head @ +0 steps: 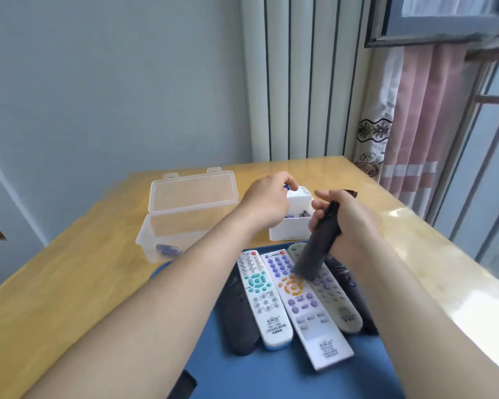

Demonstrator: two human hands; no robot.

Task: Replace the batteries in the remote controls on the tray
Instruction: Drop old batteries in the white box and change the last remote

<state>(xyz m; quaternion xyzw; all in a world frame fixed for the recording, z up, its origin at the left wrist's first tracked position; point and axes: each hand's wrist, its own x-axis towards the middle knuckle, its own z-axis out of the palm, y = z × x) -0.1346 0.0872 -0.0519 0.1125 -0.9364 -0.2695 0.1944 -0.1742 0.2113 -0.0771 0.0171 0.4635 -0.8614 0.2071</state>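
2 hands point(267, 201): battery point(286, 186), black remote point(317, 243).

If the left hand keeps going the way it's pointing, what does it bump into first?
Probably the small white plastic box with batteries inside. The left hand hangs just over its near rim, fingers curled around something small and blue and pointing away and down. Depth is hard to judge from this one view.

The tray point(271, 375) is blue. The surface point(55, 283) is yellow wood. One white remote point(264, 298) has teal buttons, another point(303, 306) purple and orange ones (two more are black). The curtain point(415, 125) is pink with black flowers.
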